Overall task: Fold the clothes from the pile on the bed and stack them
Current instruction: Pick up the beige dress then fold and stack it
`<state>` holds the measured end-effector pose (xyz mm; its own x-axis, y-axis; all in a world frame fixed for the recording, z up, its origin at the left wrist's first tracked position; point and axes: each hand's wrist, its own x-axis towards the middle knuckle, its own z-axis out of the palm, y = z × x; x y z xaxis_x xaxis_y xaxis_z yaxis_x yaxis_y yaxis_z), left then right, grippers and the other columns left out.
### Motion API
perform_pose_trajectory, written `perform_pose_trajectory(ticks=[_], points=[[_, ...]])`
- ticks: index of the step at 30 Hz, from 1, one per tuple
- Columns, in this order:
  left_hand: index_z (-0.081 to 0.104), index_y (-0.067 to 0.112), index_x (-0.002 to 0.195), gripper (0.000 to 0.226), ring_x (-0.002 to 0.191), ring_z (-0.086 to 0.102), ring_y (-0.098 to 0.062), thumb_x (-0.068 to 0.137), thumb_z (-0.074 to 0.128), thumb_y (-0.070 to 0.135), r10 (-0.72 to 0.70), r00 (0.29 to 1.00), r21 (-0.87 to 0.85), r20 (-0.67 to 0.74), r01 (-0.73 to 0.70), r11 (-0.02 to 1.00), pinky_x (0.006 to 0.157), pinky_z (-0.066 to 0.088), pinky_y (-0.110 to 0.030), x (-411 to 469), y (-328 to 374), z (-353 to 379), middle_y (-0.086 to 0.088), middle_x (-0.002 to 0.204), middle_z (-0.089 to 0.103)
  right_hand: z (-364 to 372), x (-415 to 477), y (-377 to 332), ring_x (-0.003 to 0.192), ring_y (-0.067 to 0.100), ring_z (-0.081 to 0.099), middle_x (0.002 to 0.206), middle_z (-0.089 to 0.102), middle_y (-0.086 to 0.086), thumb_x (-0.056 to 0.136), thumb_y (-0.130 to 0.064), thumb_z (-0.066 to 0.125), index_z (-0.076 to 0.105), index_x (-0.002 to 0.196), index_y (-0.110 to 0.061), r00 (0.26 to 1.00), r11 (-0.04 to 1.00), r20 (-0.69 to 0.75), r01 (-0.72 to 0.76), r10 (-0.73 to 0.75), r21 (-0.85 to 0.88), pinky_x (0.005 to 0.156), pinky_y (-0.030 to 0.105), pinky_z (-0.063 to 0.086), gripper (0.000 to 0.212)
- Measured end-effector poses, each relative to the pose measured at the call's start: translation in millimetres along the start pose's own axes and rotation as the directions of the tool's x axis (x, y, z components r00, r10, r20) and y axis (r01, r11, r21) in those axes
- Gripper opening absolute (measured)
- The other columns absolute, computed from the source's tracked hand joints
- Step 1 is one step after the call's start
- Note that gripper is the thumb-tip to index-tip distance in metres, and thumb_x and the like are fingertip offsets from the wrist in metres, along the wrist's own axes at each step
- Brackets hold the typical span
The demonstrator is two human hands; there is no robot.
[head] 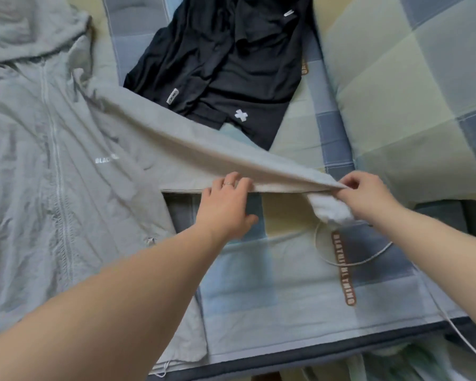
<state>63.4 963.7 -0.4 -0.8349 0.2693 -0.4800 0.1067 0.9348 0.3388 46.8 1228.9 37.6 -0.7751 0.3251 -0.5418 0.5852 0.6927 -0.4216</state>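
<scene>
The grey hoodie (52, 160) lay face up at the left side of the bed (258, 298), its sleeve (203, 149) stretched toward the right. The right hand (368, 196) held the cuff (330, 213) in a pinching grip. The left hand (225, 207), grip wide, touched the sleeve's near edge. Black clothes (231, 64) lay toward the far edge.

Soft even daylight, slight blur, wide-angle edges

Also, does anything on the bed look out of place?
Yes: a white cord, not clothing, loops on the bedcover below the hanging cuff of the grey jacket and trails off the bed's edge.
</scene>
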Motion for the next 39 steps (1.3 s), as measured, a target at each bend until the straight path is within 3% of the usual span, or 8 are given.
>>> perform_pose_trajectory(ticks=[7,15,19,24,28,34,37,39], points=[[0.047,0.02,0.093,0.004,0.089,0.056,-0.036,0.092,0.048,0.016,0.056,0.997,0.017,-0.055,-0.055,0.998,0.069,0.035,-0.037,61.2,77.3,-0.4,-0.004,0.097,0.05,-73.3,17.4,6.5,0.093,0.024,0.049,0.103,0.052,0.003,0.096,-0.01,0.052,0.059,0.093,-0.022,0.95,0.952,-0.189,0.204,-0.248,-0.227,0.085,0.032,0.04,0.015],[0.047,0.019,0.115,0.036,0.104,0.046,-0.032,0.084,0.064,0.025,0.117,0.937,0.209,-0.328,-0.048,0.977,0.082,0.032,-0.039,74.2,94.1,14.4,-0.005,0.122,0.051,-43.7,7.1,20.1,0.116,0.022,0.052,0.125,0.058,0.006,0.104,-0.01,0.035,0.048,0.102,-0.014,0.962,0.961,-0.086,0.265,-0.258,0.081,0.088,0.031,0.037,0.014],[0.06,0.019,0.1,0.009,0.096,0.047,-0.031,0.095,0.054,0.023,0.217,0.93,0.232,-0.296,-0.15,0.961,0.078,0.033,-0.038,83.8,70.6,16.8,-0.004,0.11,0.055,-25.6,4.4,30.8,0.11,0.026,0.059,0.124,0.061,0.002,0.103,-0.018,0.035,0.046,0.092,-0.031,0.979,0.957,-0.125,0.188,-0.163,0.222,0.087,0.052,0.055,0.02],[0.048,0.017,0.117,0.043,0.106,0.049,-0.031,0.083,0.066,0.035,0.206,0.954,0.251,-0.218,-0.149,0.956,0.088,0.039,-0.039,81.4,61.1,14.4,-0.004,0.124,0.049,-23.8,2.8,21.8,0.094,0.018,0.062,0.107,0.062,0.001,0.105,-0.011,0.037,0.046,0.088,-0.028,0.983,0.867,-0.18,0.129,-0.046,0.481,0.074,0.045,0.061,0.026],[0.047,0.018,0.115,0.036,0.1,0.047,-0.033,0.082,0.062,0.017,0.211,0.94,0.301,-0.267,-0.127,0.945,0.079,0.031,-0.038,100.1,68.8,14.5,-0.007,0.119,0.049,-31.5,7.8,22.1,0.072,0.009,0.046,0.084,0.053,-0.002,0.103,-0.01,0.041,0.05,0.094,-0.02,0.944,0.903,-0.315,0.215,-0.094,0.372,0.065,0.023,0.038,0.016],[0.051,0.017,0.093,0.01,0.083,0.045,-0.031,0.084,0.047,0.015,0.323,0.907,0.152,-0.272,-0.291,0.945,0.07,0.026,-0.035,106.8,58.3,16.6,-0.005,0.099,0.052,-32.7,10.5,34.3,0.086,0.024,0.052,0.087,0.059,0.001,0.101,-0.009,0.041,0.053,0.095,-0.014,0.896,0.96,-0.381,0.273,-0.228,0.066,0.074,0.037,0.04,0.014],[0.05,0.02,0.092,0.019,0.081,0.048,-0.029,0.076,0.041,0.024,0.437,0.897,0.071,-0.064,-0.432,0.899,0.065,0.033,-0.035,82.4,44.5,25.5,-0.001,0.096,0.053,-28.2,4.2,40.7,0.091,0.027,0.053,0.096,0.061,0.002,0.099,-0.008,0.044,0.057,0.099,-0.014,0.854,0.93,-0.37,0.354,-0.366,-0.102,0.074,0.041,0.044,0.014],[0.055,0.025,0.102,0.023,0.092,0.055,-0.028,0.08,0.046,0.024,0.432,0.879,0.057,0.203,-0.451,0.891,0.071,0.044,-0.036,71.6,38.5,27.9,0.004,0.098,0.053,-19.8,-1.9,46.1,0.094,0.031,0.054,0.101,0.062,0.006,0.098,-0.011,0.044,0.056,0.099,-0.019,0.933,0.912,-0.118,0.296,-0.34,-0.285,0.072,0.04,0.042,0.014]])
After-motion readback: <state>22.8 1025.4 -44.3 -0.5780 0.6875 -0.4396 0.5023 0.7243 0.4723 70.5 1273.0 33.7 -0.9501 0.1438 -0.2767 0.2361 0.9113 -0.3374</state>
